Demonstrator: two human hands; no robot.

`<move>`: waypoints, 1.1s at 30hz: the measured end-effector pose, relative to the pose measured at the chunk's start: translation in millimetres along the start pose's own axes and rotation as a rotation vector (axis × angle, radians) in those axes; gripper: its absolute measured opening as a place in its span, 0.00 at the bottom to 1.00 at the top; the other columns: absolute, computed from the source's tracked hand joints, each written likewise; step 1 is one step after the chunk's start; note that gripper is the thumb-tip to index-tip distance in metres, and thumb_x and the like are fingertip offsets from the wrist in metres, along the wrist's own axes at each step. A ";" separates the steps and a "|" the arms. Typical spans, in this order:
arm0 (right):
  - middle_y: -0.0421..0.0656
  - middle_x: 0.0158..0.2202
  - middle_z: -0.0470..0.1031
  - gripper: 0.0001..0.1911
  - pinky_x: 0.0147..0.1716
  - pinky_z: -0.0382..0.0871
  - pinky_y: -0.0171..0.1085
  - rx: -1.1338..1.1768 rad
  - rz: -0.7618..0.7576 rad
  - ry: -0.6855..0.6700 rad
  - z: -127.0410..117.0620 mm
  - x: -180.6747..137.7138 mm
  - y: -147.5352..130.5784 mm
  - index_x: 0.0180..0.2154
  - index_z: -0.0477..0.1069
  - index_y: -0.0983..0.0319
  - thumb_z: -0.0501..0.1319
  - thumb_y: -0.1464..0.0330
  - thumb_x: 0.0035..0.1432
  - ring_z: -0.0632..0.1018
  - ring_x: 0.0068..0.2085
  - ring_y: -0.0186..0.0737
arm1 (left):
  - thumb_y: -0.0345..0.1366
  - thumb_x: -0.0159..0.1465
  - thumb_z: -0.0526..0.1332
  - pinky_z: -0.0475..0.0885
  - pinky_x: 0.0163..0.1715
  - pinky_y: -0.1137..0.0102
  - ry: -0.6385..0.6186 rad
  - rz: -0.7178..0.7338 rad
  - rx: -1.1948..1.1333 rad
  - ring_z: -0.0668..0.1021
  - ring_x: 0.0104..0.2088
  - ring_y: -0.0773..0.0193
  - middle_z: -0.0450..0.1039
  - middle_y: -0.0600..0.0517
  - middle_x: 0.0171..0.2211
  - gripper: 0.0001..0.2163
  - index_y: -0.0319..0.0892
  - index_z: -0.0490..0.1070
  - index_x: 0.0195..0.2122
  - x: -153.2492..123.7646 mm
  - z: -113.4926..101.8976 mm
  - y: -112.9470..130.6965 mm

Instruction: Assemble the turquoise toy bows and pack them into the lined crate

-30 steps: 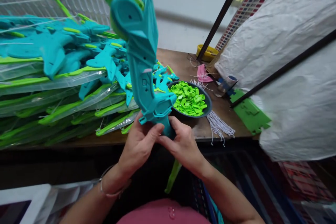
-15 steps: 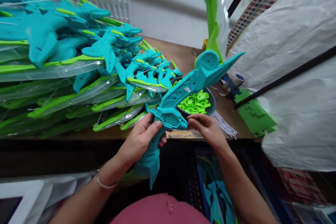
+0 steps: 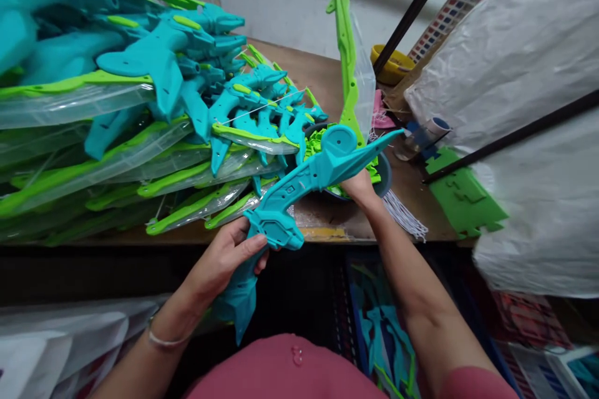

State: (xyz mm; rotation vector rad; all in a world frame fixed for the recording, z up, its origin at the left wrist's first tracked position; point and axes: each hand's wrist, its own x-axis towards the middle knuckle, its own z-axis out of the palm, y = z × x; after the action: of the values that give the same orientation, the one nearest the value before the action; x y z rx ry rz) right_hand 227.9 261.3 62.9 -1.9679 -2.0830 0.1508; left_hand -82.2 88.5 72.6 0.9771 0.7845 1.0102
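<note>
Your left grip [image 3: 241, 249] is closed on the bow [image 3: 297, 182], over the counter's [image 3: 322, 211] near edge. Your right grip [image 3: 358, 187] has left it for the bowl [image 3: 385, 173], fingers hidden, closure undetermined; the left alone visibly supports it.

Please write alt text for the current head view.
A person's left grip holds a turquoise and green plastic piece; the right grip, partly hidden behind it, is at a bowl of green parts. Similar pieces are piled on the table at left.

Right hand [image 3: 359, 186], fingers mostly hidden behind teal piece [image 3: 299, 182]
</note>
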 end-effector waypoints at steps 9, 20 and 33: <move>0.46 0.33 0.80 0.09 0.42 0.73 0.42 0.371 0.035 0.038 1.4 2.6 10.3 0.32 0.77 0.62 0.66 0.63 0.54 0.79 0.36 0.44 | 0.48 0.65 0.68 0.71 0.20 0.75 0.094 -0.056 -0.058 0.75 0.22 0.70 0.80 0.46 0.36 0.16 0.38 0.74 0.40 8.2 -5.3 -8.0; 0.39 0.35 0.78 0.22 0.33 0.80 0.42 1.347 0.126 -0.145 -21.4 -106.2 -65.2 0.46 0.74 0.55 0.74 0.55 0.52 0.78 0.30 0.38 | 0.48 0.65 0.68 0.71 0.21 0.75 0.107 -0.082 -0.069 0.75 0.23 0.70 0.79 0.47 0.35 0.17 0.38 0.72 0.40 10.3 0.3 -11.1; 0.40 0.44 0.74 0.10 0.35 0.79 0.37 1.055 -0.046 0.028 -26.4 -179.8 -116.6 0.49 0.79 0.51 0.65 0.67 0.67 0.80 0.34 0.35 | 0.51 0.65 0.67 0.71 0.24 0.74 0.126 -0.102 0.093 0.74 0.24 0.68 0.72 0.54 0.27 0.20 0.39 0.68 0.46 4.9 15.0 -19.3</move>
State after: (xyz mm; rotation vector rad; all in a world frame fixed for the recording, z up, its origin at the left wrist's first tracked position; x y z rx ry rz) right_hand 129.8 71.8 96.1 -1.2336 -1.4904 0.9679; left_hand -61.1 84.7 59.8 0.9496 0.9831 0.9606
